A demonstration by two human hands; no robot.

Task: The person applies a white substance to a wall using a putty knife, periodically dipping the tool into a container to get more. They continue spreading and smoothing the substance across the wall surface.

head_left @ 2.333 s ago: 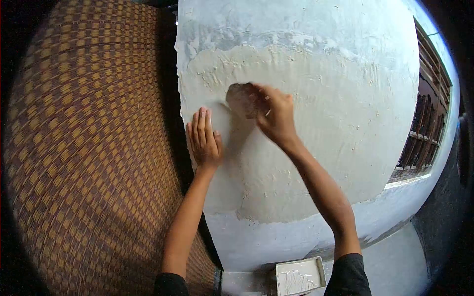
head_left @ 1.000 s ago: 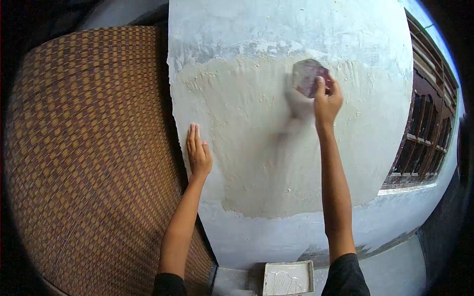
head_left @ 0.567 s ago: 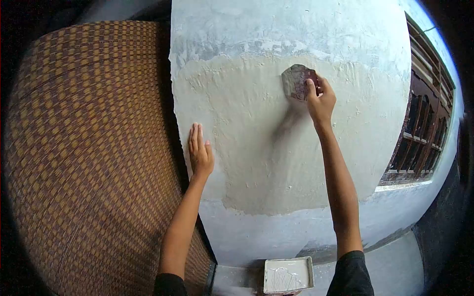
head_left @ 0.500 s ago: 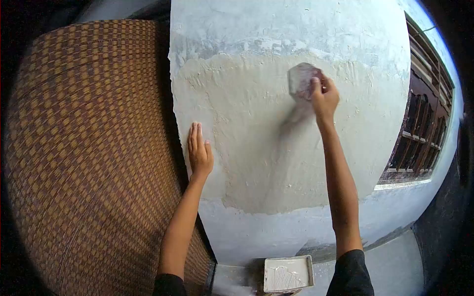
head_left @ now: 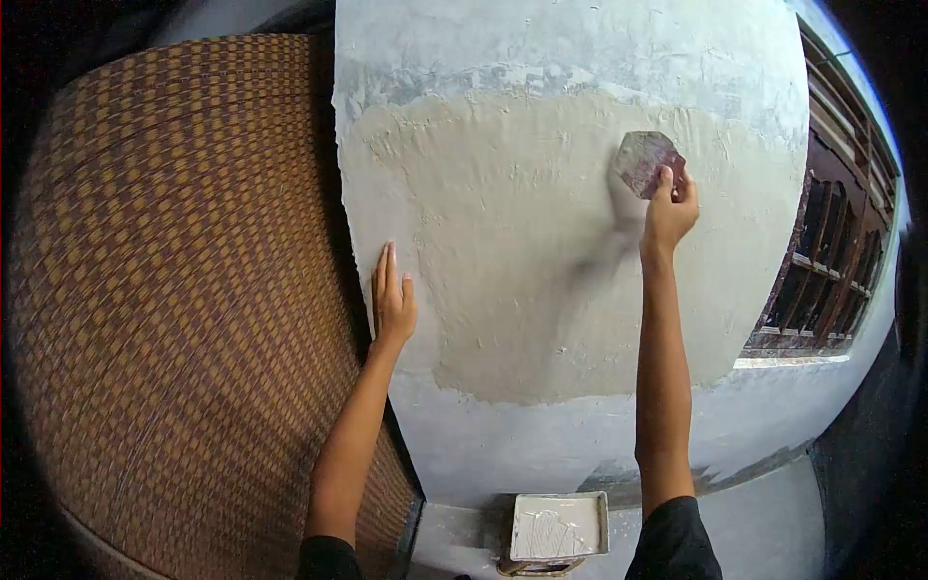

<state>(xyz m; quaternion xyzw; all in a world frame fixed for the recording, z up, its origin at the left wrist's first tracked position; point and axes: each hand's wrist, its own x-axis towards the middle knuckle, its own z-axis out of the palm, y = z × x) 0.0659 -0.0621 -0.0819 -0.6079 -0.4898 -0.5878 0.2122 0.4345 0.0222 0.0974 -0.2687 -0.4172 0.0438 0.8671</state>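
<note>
Head view: tilted too steeply, the scraper [head_left: 643, 159], upper right of the frame, could gouge the beige coat [head_left: 503, 242]. The right hand [head_left: 670, 219] pinches the scraper between thumb and fingers; the left hand [head_left: 394, 305], left of centre, rests fingers straight against the wall [head_left: 503, 445]. I count two hands, one scraper, one tray [head_left: 559, 557] at bottom centre.

Looks like a house with wall work under way — barred wooden window [head_left: 837, 253] in a scuffed whitish wall [head_left: 570, 39], beige patch [head_left: 512, 251] spread across it, woven panel [head_left: 193, 290] alongside, tray of pale paste [head_left: 561, 557] below.
</note>
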